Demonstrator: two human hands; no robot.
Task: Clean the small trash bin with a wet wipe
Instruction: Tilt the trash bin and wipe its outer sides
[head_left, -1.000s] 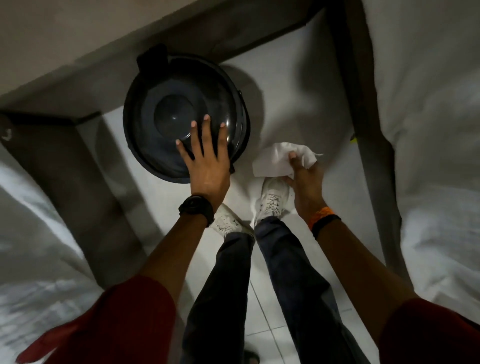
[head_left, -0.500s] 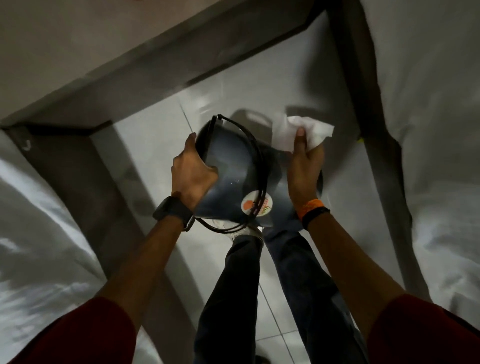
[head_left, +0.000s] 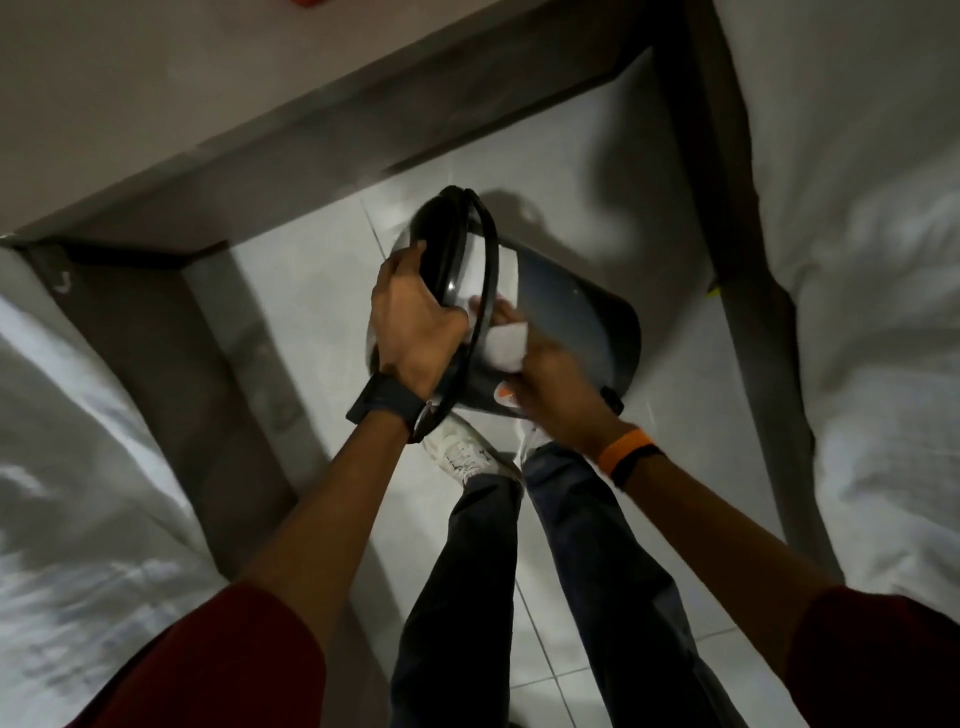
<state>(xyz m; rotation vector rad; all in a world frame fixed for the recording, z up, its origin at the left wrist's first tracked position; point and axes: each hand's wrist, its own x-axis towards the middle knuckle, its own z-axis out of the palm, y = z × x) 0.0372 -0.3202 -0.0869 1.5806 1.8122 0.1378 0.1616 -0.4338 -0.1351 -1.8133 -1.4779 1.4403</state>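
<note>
left hand (head_left: 415, 325): curled around the top end of the trash bin, fingers wrapped over the lid edge, thumb side toward the camera; grasping firmly, carries the bin's weight
right hand (head_left: 550, 371): pressed against the bin's side wall with the wet wipe pinched under its fingers; fingers bent, mostly hidden behind the wipe and the bin wall
wet wipe (head_left: 504, 345): white, crumpled, flat against the bin wall just right of the wire handle, touching both bin and right hand
trash bin (head_left: 576, 312): small, dark, round; lifted off the floor and tipped on its side, lid end up-left, base end down-right; held between the two hands above the shoes
lid (head_left: 441, 249): black, at the bin's upper-left end; can't tell if fully shut
wire handle (head_left: 485, 291): thin black loop running across the bin, from the lid down toward the left wrist
sticker (head_left: 506, 397): orange and white, on the lower bin wall, partly covered by the right hand
watch (head_left: 387, 402): black, left wrist
wristband (head_left: 623, 452): orange with a black band next to it, right wrist
shoes (head_left: 465, 454): white, on the tiled floor right below the bin
floor (head_left: 311, 291): pale tiles
beds (head_left: 857, 208): white bedding on both sides, dark frames bordering the floor strip
</note>
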